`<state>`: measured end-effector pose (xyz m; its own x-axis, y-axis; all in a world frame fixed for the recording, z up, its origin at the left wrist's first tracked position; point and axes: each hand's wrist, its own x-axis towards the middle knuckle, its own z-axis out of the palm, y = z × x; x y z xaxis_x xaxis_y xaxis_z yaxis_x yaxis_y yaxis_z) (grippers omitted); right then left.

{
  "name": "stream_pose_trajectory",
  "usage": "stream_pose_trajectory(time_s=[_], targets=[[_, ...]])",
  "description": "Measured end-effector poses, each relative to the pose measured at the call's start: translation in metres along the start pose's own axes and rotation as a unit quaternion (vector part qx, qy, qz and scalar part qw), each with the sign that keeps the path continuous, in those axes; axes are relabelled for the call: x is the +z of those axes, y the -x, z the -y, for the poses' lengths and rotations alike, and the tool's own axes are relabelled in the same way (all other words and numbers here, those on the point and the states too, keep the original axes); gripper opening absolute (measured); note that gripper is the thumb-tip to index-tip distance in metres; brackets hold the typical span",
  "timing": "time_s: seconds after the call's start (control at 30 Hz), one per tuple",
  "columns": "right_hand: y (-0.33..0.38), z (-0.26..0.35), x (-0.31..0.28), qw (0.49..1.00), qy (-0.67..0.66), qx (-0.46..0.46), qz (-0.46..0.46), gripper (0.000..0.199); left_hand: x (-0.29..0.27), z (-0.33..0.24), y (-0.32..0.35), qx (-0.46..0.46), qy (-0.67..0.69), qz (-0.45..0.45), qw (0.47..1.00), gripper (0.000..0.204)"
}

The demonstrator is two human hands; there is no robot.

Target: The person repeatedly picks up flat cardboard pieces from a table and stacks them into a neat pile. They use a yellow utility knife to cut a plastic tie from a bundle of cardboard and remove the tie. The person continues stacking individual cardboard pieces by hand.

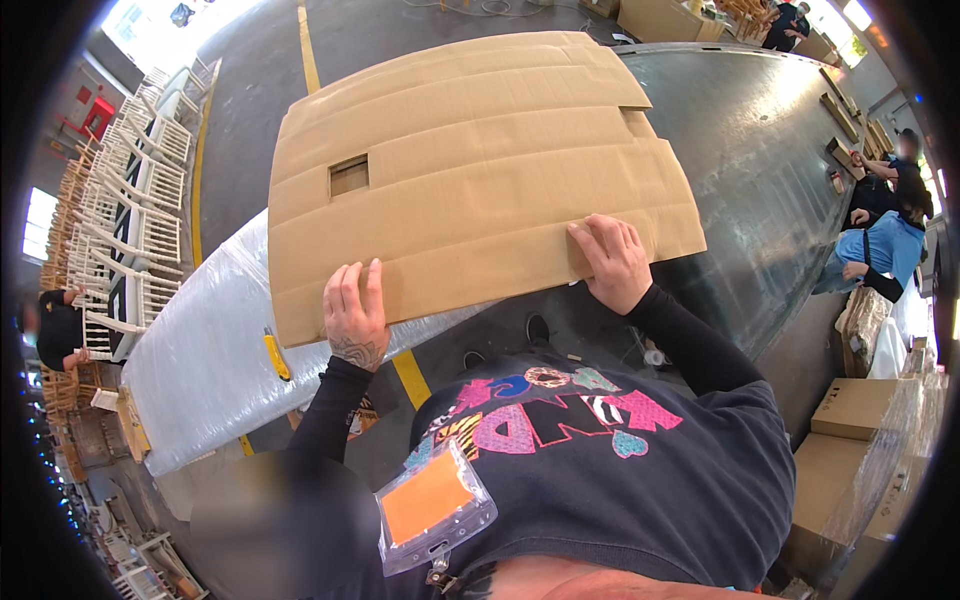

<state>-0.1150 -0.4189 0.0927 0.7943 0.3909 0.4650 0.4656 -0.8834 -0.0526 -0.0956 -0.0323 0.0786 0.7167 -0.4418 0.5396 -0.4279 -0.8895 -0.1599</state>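
A large brown cardboard sheet with fold creases, a small square cutout and a notched right side spans the space before me. My left hand holds its near edge toward the left, fingers lying over the top face. Farther right, my right hand grips the same edge, fingertips pressed on the board. Under the sheet's left part lies a long surface wrapped in clear plastic film. On that film rests a yellow utility knife, just left of my left hand.
A dark metal-topped table extends to the right, with people beyond it. White wooden chairs stand in rows at far left, near another person. Cardboard boxes are stacked at lower right. Yellow lines mark the floor.
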Motion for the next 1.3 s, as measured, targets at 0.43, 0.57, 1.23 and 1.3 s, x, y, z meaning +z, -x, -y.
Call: stream_pose_trajectory(time_s=[0.43, 0.57, 1.23, 1.3], targets=[[-0.055, -0.040, -0.032, 0.957, -0.091, 0.001, 0.277, 0.049, -0.034, 0.040, -0.066, 0.069, 0.210, 0.256, 0.941, 0.042], [-0.129, -0.067, -0.024, 0.894, -0.193, -0.077, 0.396, 0.028, -0.025, 0.074, -0.116, 0.138, 0.243, 0.389, 0.878, 0.035], [-0.246, 0.029, 0.131, 0.930, -0.207, -0.287, 0.099, 0.050, -0.058, -0.053, -0.097, 0.088, 0.120, 0.353, 0.924, 0.015], [-0.244, 0.027, 0.127, 0.932, -0.193, -0.291, 0.097, 0.048, -0.066, -0.048, -0.115, 0.081, 0.160, 0.421, 0.889, 0.030]])
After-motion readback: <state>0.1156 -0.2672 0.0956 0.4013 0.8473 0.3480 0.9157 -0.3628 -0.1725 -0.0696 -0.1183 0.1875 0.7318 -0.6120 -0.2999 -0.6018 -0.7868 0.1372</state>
